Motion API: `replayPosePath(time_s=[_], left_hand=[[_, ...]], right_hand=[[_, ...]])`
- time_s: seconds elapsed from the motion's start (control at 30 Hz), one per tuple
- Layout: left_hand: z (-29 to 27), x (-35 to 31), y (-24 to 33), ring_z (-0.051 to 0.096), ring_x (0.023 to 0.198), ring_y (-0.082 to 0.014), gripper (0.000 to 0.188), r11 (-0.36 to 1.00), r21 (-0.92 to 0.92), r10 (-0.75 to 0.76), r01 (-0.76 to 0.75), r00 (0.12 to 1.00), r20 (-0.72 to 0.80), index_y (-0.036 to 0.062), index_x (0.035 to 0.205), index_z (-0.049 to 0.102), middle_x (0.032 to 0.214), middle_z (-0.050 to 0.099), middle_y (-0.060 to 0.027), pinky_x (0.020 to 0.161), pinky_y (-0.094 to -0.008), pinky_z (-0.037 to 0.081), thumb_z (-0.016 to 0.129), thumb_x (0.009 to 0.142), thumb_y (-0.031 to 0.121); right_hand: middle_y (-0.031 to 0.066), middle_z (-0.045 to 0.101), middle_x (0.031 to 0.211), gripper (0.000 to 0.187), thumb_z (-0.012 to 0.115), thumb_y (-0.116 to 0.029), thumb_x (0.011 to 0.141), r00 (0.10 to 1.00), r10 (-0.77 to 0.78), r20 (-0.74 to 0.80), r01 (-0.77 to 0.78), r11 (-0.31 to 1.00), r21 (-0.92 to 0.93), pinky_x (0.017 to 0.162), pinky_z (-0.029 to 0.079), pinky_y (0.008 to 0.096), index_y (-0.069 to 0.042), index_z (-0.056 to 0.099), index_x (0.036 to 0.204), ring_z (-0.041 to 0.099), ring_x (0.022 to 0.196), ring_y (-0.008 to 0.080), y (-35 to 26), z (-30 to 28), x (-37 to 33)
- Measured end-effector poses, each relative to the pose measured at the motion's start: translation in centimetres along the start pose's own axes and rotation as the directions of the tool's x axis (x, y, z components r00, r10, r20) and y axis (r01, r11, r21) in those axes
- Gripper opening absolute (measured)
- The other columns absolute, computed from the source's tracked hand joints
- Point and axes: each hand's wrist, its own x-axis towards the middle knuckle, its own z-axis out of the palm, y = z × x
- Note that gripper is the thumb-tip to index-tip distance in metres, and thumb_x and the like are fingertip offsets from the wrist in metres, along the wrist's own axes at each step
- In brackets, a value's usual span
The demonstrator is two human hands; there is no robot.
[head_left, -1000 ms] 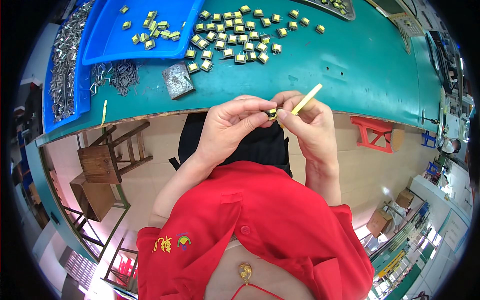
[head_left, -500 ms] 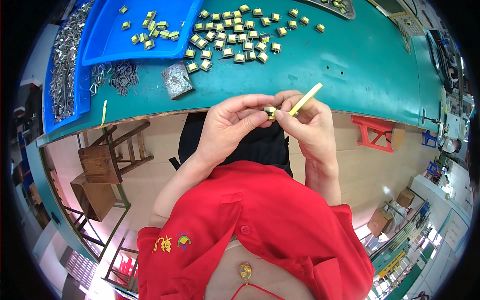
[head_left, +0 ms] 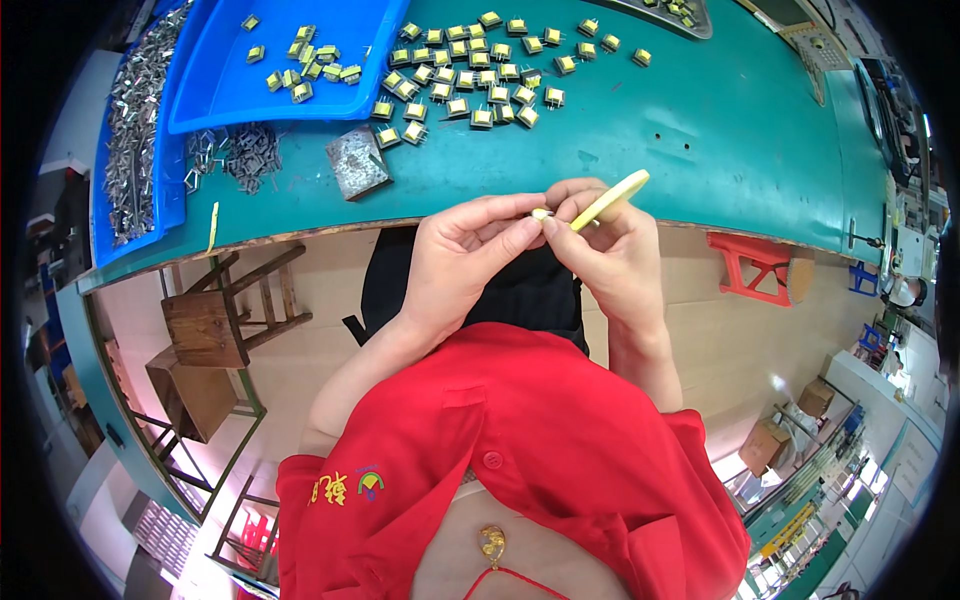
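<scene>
Between the thumb and fingers of my left hand [head_left: 463, 245] is a small transformer [head_left: 541, 214], with yellow and pale parts showing; my fingertips hide most of it. My right hand [head_left: 615, 245] is closed on a narrow roll of yellow tape [head_left: 610, 200], seen nearly edge-on and slanting up to the right. The tips of my right thumb and index finger meet the transformer beside my left fingertips. Both hands are in front of the table's near edge, above my lap.
Several yellow-and-black transformers [head_left: 481, 77] lie on the green table [head_left: 620, 130]. More sit in a blue tray [head_left: 270, 110]. A metal block [head_left: 358, 163], loose metal clips [head_left: 250, 155] and a yellow tape strip [head_left: 213, 227] lie nearer. A blue bin of metal parts [head_left: 140, 130] stands at left.
The tape roll has turned slightly in my right hand and shows more of its side. The transformer is now more covered by my fingertips.
</scene>
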Motion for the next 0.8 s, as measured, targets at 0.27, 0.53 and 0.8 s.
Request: replayPosePath(time_s=[0.27,0.53,0.8], left_hand=[[0.0,0.0,0.2,0.063,0.088,-0.0161,0.023,0.993,-0.101,-0.06,0.056,0.997,-0.039,-0.0048,0.109,0.058,0.098,0.064,-0.0125,0.082,-0.027,0.052,0.057,0.087,0.003],[0.1,-0.1,-0.1,0.062,0.09,-0.0172,0.024,0.972,-0.216,-0.104,0.095,0.994,-0.028,-0.0048,0.109,0.058,0.101,0.063,-0.0137,0.083,-0.0285,0.052,0.056,0.087,0.003],[0.2,0.0,0.1,0.061,0.092,-0.0168,0.024,0.973,-0.216,-0.089,0.078,0.995,-0.043,-0.0026,0.111,0.058,0.102,0.062,-0.013,0.084,-0.0284,0.051,0.056,0.087,0.004]], right_hand=[[0.0124,0.057,0.098,0.013,0.052,-0.006,0.089,0.997,-0.054,-0.048,0.056,0.998,0.034,0.072,0.044,0.0249,0.004,0.06,0.087,0.056,0.084,0.0138,0.1,0.3,-0.4],[0.0132,0.061,0.082,0.008,0.058,-0.004,0.084,0.91,-0.37,-0.184,0.318,0.911,-0.262,0.068,0.045,0.0285,0.003,0.059,0.083,0.058,0.077,0.0195,1.4,0.9,-0.5],[0.0109,0.059,0.09,0.01,0.051,-0.004,0.089,0.88,-0.446,-0.163,0.374,0.862,-0.342,0.09,0.041,0.0363,0.003,0.057,0.091,0.055,0.086,0.0164,1.7,0.7,-0.4]])
